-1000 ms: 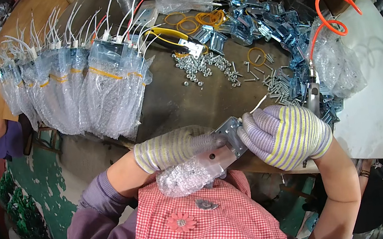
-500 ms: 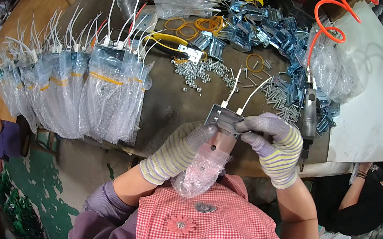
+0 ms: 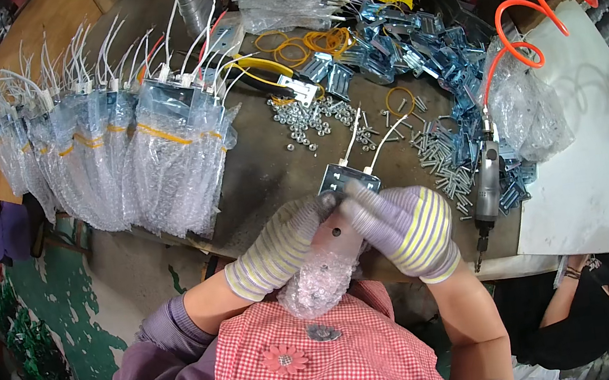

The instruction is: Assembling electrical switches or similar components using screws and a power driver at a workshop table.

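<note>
My left hand [image 3: 275, 246], in a striped glove, grips the side of a bubble-wrapped part [image 3: 318, 280] held upright above my apron. At its upper end is a shiny slotted metal bracket [image 3: 331, 178] with two white wires [image 3: 385, 138] pointing away from me. My gloved right hand [image 3: 411, 231] reaches across from the right, its fingertips pressed together on the bracket's face. Those fingertips are slightly blurred, and anything small between them is hidden. Just beyond the bracket lie loose screws [image 3: 446, 164] and a heap of nuts [image 3: 303, 119].
Wrapped parts [image 3: 169, 154] with white wires hang over the table's left edge. Blue-tinted metal brackets [image 3: 408, 45] are heaped at the back right. An air screwdriver [image 3: 487, 189] hangs from a coiled orange hose [image 3: 501, 18]. Pliers [image 3: 263, 80] lie behind the nuts. Another person [image 3: 567, 317] sits at lower right.
My right hand has moved left from the bracket's right edge onto its face. The wrapped part has shifted slightly left and its bracket lies flatter to view.
</note>
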The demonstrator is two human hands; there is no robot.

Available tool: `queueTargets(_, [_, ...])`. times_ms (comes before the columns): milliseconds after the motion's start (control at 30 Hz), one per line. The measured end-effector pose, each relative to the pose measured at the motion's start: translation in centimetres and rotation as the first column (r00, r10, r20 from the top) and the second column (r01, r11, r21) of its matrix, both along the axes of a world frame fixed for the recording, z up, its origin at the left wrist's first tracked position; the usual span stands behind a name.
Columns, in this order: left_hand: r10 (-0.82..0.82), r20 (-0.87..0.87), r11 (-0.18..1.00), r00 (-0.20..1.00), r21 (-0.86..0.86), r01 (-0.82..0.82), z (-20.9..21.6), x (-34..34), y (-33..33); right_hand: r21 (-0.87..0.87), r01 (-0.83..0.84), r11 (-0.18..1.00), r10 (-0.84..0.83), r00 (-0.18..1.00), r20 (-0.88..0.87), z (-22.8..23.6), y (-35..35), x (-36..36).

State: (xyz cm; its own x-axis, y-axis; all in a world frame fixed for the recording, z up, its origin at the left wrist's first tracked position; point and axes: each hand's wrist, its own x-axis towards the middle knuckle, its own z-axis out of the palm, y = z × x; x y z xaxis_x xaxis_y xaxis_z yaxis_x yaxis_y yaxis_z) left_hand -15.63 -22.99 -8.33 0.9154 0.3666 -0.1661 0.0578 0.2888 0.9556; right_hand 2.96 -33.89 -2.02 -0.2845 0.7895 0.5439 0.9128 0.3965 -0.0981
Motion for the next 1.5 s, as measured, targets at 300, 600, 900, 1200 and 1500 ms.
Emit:
queueTargets(300, [0.003, -0.034, 0.821, 0.999, -0.571, -0.022, 2.0, 0.3, -0.1, -0.02, -0.054, 0.998, 0.039, 0.885, -0.464, -0.3, 2.2, 2.4])
queueTargets(600, [0.202, -0.033, 0.939, 0.979, -0.276, -0.203, 2.0, 1.3, -1.0, -0.078, -0.121, 0.99, 0.119, 0.992, -0.038, 1.7, 1.6, 1.5])
queueTargets(900, [0.162, -0.059, 0.979, 0.985, -0.118, -0.168, 1.4, 0.8, -0.8, -0.371, 0.142, 0.918, -0.362, 0.683, -0.635, 0.6, 0.5, 2.4])
queueTargets(1200, [0.166, 0.01, 0.781, 0.986, -0.612, -0.125, -0.8, 0.5, -1.7, -0.155, 0.363, 0.919, -0.385, 0.909, -0.158, -2.7, 3.4, 6.0])
queueTargets(1500, [0.296, -0.062, 0.954, 0.953, -0.023, -0.298, 2.5, 0.8, -2.4, -0.119, 0.124, 0.985, -0.17, 0.803, -0.571, 1.0, 1.8, -3.0])
